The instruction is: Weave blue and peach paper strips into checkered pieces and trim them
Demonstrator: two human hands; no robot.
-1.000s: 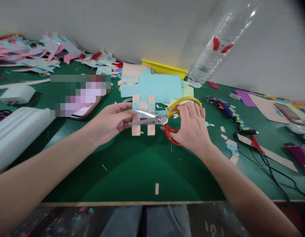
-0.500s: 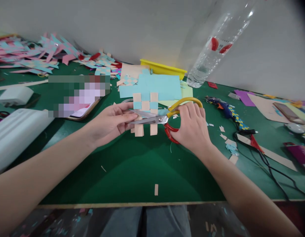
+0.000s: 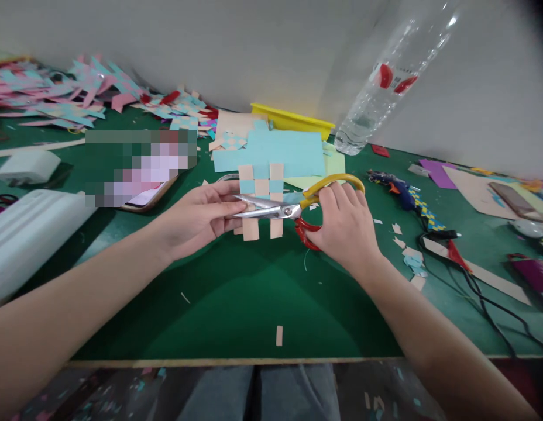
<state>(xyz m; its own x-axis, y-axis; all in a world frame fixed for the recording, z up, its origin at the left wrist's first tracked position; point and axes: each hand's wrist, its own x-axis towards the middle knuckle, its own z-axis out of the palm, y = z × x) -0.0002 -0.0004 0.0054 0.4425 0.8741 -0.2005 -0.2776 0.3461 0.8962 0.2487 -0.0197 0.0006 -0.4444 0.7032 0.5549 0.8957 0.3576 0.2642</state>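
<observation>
My left hand [image 3: 205, 219] pinches the left side of a small woven paper piece [image 3: 261, 187] made of pale pink and light blue strips. Strip ends stick out of it above and below. In my right hand [image 3: 346, 225] is a pair of scissors [image 3: 291, 211] with one yellow and one red handle. Its blades are slightly apart, point left and cross in front of the lower part of the weave, with the tips close to my left fingertips. The blades hide part of the paper, so whether a strip lies between them is hard to tell.
Light blue paper [image 3: 284, 152] lies behind my hands, before a yellow tray [image 3: 293, 121]. A clear bottle [image 3: 381, 88] leans at the wall. A phone [image 3: 153, 190] and white charger [image 3: 28, 166] are left, black cables [image 3: 477, 292] right. Woven strips [image 3: 65, 93] are heaped far left.
The scissor blades have tilted a little and their tips sit slightly further right on the paper. Both hands hold nearly the same place, and the view has shifted slightly.
</observation>
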